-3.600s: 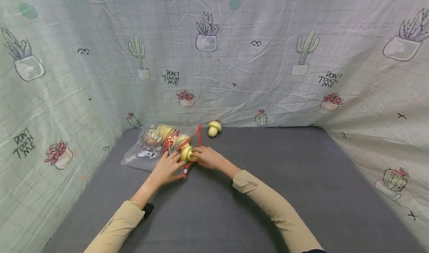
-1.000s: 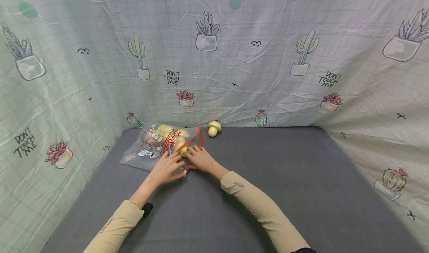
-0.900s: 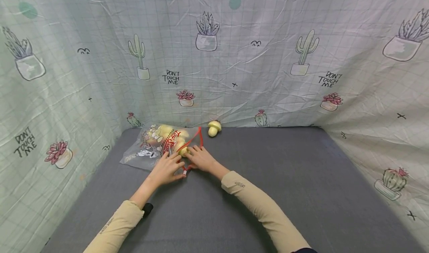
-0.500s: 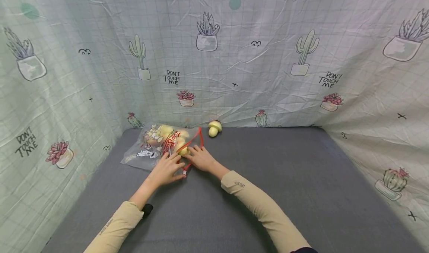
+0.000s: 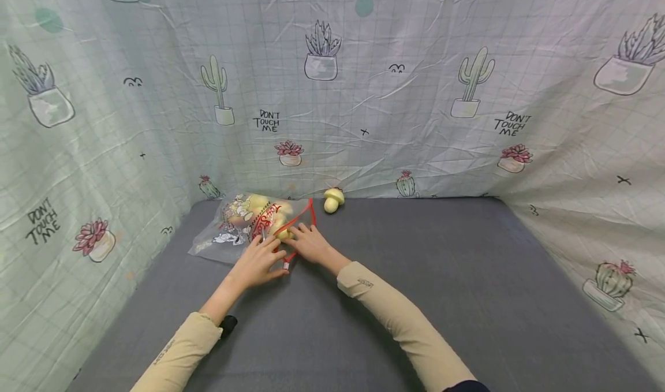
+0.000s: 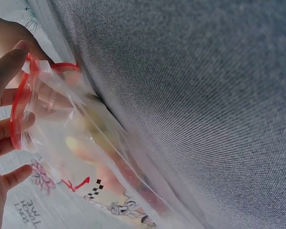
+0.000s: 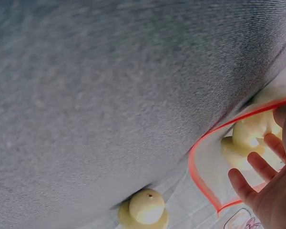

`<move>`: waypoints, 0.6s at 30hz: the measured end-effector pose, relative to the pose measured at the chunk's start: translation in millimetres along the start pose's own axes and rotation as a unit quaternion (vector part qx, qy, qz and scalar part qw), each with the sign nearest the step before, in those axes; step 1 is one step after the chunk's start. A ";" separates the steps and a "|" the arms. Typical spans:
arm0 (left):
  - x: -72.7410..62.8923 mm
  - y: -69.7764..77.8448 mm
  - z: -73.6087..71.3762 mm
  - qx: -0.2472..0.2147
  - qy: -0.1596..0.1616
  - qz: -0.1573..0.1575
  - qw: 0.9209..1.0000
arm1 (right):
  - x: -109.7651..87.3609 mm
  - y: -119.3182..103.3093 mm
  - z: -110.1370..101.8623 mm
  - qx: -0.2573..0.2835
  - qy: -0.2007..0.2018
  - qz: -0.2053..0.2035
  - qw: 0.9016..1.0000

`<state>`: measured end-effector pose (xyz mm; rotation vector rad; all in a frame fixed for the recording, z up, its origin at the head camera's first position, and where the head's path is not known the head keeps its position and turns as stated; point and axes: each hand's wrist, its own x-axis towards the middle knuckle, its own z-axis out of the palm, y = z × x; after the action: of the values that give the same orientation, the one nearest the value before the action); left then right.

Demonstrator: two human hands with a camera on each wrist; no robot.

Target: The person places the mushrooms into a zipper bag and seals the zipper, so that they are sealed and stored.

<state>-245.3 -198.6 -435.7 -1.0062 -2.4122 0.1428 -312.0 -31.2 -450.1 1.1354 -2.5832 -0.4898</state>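
A clear zip bag [image 5: 218, 247] with a red zip edge and printed cartoon figures lies at the back left of the table, its mouth to the right. Yellow mushroom-shaped pieces [image 7: 250, 129] show inside. My left hand [image 5: 257, 263] holds the near side of the mouth, thumb at the end of the red zip [image 6: 20, 107] and fingers along the rim. At the mouth, my right hand [image 5: 312, 246] reaches in with spread fingers, its fingertips close to the nearest yellow piece. Another yellow mushroom [image 5: 333, 200] lies outside the bag, to its right.
The dark grey table [image 5: 426, 288] ends at a hanging cloth [image 5: 374, 103] printed with cacti, which also rises on the left and right. A small black object [image 5: 228, 324] sits at the left wrist beside the beige sleeve [image 5: 179, 348].
Earlier my right hand held a yellow mushroom at the bag's mouth; that piece is now inside. My right hand has moved left and its fingers have spread. My left hand has stayed on the rim.
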 end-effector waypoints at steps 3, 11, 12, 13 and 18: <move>0.3 -0.3 0.3 0.001 0.002 0.000 1.000 | 2.2 -0.4 -0.7 0.004 -0.013 0.002 1.000; 0.2 -1.0 1.9 -0.009 0.019 0.003 1.000 | 6.7 -2.1 2.7 0.010 -0.013 0.007 1.000; 0.1 -1.2 2.4 -0.009 0.019 0.003 1.000 | 7.0 -2.2 3.1 0.010 -0.011 0.007 1.000; 0.1 -1.5 2.7 -0.008 0.019 0.002 1.000 | 7.3 -2.3 3.7 0.011 -0.010 0.008 1.000; 0.6 -2.5 3.1 -0.004 0.013 0.000 1.000 | 8.0 -2.2 6.2 0.018 -0.009 0.013 1.000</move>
<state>-248.7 -199.7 -437.4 -1.0055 -2.3906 0.1179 -318.2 -37.3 -455.7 1.1138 -2.6290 -0.4505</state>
